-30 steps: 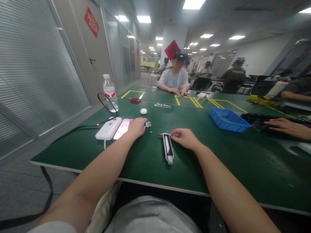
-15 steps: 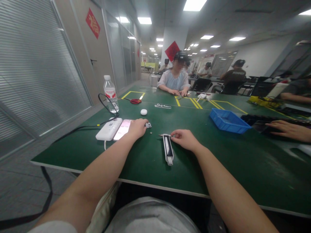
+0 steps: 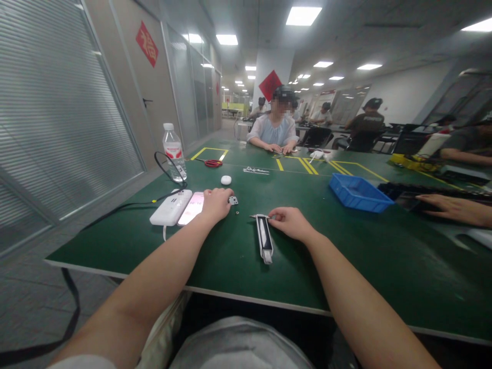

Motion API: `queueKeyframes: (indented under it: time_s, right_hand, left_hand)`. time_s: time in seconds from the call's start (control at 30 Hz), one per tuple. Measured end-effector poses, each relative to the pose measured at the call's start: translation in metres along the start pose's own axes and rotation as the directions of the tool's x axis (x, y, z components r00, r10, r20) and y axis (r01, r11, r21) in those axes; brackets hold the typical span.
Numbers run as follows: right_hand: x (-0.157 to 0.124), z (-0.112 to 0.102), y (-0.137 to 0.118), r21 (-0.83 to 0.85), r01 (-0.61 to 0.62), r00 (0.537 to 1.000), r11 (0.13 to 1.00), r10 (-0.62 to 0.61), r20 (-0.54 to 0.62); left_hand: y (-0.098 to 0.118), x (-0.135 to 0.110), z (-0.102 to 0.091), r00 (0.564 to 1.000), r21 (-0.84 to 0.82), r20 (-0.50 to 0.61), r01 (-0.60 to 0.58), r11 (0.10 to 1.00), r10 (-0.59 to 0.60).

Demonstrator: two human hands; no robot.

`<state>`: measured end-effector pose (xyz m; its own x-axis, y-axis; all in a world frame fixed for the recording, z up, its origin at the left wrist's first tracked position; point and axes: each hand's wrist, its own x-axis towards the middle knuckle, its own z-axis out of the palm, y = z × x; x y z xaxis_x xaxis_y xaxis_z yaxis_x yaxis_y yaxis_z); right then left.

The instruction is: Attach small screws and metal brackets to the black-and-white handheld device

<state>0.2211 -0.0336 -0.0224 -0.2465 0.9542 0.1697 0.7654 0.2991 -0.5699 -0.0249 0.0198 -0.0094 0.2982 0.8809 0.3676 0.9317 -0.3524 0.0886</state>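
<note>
My left hand [image 3: 217,204] rests on the green table [image 3: 307,277] beside a phone with a lit screen [image 3: 190,211]. Its fingers are closed on the edge of a small metal plate with holes [image 3: 233,201]. A tiny metal piece, perhaps a nut [image 3: 237,212], lies just below the plate. My right hand [image 3: 288,221] pinches the right end of a thin pointed metal rod [image 3: 253,217]. The rod crosses the top end of a long white-framed object with a dark face [image 3: 264,238], which lies on the table; I cannot tell its kind.
A white power bank [image 3: 171,207] with a cable, a water bottle [image 3: 173,154] and a black strap [image 3: 126,206] are at left. Beyond are a white earbud case [image 3: 226,180] and red-handled scissors [image 3: 213,163]. A blue tray [image 3: 359,193] stands at right, near another person's hand [image 3: 453,209].
The camera view has shifted slightly. Both hands stay almost where they were, with the same plate and rod in them.
</note>
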Motion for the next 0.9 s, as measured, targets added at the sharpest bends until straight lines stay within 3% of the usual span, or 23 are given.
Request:
queueKeyframes:
  time_s: [0.27,0.67,0.9]
  right_hand:
    - [0.0,0.0,0.0,-0.014,0.013,1.0,1.0,-0.013,0.009]
    - [-0.002,-0.002,-0.006,-0.047,0.004,1.0,0.999,-0.003,0.007]
    - [-0.001,-0.002,-0.004,-0.025,0.01,1.0,1.0,-0.01,0.013]
  left_hand:
    - [-0.002,0.0,0.002,0.999,-0.099,-0.007,0.036,0.994,-0.036]
    - [-0.006,0.002,0.0,0.999,-0.197,-0.045,-0.035,0.98,0.027]
    - [0.0,0.004,-0.01,0.988,-0.378,-0.155,-0.063,0.923,0.004]
